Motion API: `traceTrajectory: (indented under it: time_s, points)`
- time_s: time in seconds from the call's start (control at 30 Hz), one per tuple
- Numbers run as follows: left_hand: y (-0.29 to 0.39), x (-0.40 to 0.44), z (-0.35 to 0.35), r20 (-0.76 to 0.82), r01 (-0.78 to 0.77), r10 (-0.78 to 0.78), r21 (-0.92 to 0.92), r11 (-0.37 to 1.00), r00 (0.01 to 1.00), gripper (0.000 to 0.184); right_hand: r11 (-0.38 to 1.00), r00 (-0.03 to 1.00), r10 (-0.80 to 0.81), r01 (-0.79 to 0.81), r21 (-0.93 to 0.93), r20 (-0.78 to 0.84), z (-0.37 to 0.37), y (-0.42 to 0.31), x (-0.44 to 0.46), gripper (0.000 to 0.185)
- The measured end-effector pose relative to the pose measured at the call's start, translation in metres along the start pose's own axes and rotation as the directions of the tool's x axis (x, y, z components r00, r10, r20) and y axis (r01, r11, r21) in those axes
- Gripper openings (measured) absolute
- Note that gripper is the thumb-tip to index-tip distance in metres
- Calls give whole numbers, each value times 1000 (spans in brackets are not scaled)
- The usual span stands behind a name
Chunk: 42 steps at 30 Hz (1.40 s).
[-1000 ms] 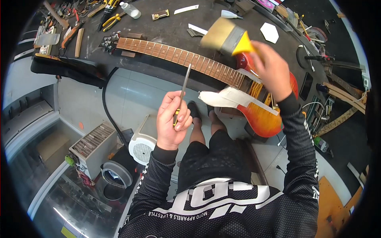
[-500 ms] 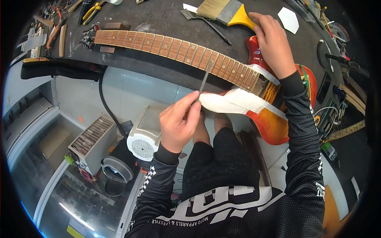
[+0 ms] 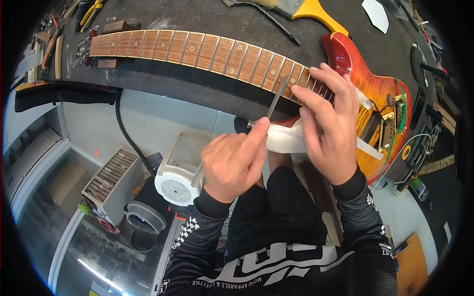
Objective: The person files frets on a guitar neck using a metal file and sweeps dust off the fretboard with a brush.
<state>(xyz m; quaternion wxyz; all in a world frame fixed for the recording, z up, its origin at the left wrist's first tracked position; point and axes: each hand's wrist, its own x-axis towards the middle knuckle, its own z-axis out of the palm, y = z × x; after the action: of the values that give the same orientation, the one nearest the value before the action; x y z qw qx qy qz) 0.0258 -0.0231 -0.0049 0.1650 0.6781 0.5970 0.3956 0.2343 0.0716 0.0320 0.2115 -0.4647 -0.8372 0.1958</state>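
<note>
An electric guitar lies on the dark bench, its wooden fretboard point(image 3: 192, 49) running left and its red-orange body point(image 3: 360, 59) at the right. White tape point(image 3: 286, 139) covers part of the body near the neck. My left hand point(image 3: 234, 163) is closed on a thin metal file point(image 3: 278, 101), whose tip points up to the lower edge of the fretboard near the upper frets. Over the body end of the fretboard is my right hand point(image 3: 331, 123), fingers spread, fingertips at the frets and holding nothing.
Behind the guitar lie a wide brush with a yellow handle point(image 3: 323, 15), a small black brush point(image 3: 276, 22) and a white piece point(image 3: 376, 15). Wooden blocks point(image 3: 116, 26) sit beside the neck's far end. A white stool point(image 3: 177, 190) stands below the bench.
My right hand has let go of the wide brush, now on the bench, and come down to the fretboard. My left hand has moved right with the file. The view has shifted.
</note>
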Motion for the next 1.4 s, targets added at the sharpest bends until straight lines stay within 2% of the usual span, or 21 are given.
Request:
traceTrajectory:
  time_s: [0.33,0.53,0.7,0.93,1.03,1.13,1.23,1.4]
  points:
    - [3,-2,-6,57,24,-23,-26,999,998,47,997,996,-22,28,-66,89,5,0,-6,63]
    - [0,-1,-7,96,-7,3,36,999,995,45,995,996,-31,39,-93,85,8,0,-6,63]
    - [-11,22,17,-6,-63,64,19,998,998,58,993,997,-29,37,-113,72,11,1,-6,64]
    - [1,-21,-4,79,-1,-5,74,997,997,60,994,996,-26,36,-105,90,10,2,-6,69]
    - [3,-17,-4,91,-9,5,36,999,996,50,993,996,-33,42,-106,83,11,3,-7,70]
    - [0,-22,-6,95,-6,0,65,998,995,63,993,996,-40,48,-105,77,13,5,-7,71]
    - [2,-20,-9,109,6,-13,65,998,994,62,993,996,-40,49,-107,81,12,4,-7,71]
    - [-11,16,7,-3,-31,31,40,999,999,62,993,995,-25,36,-109,97,11,1,-5,72]
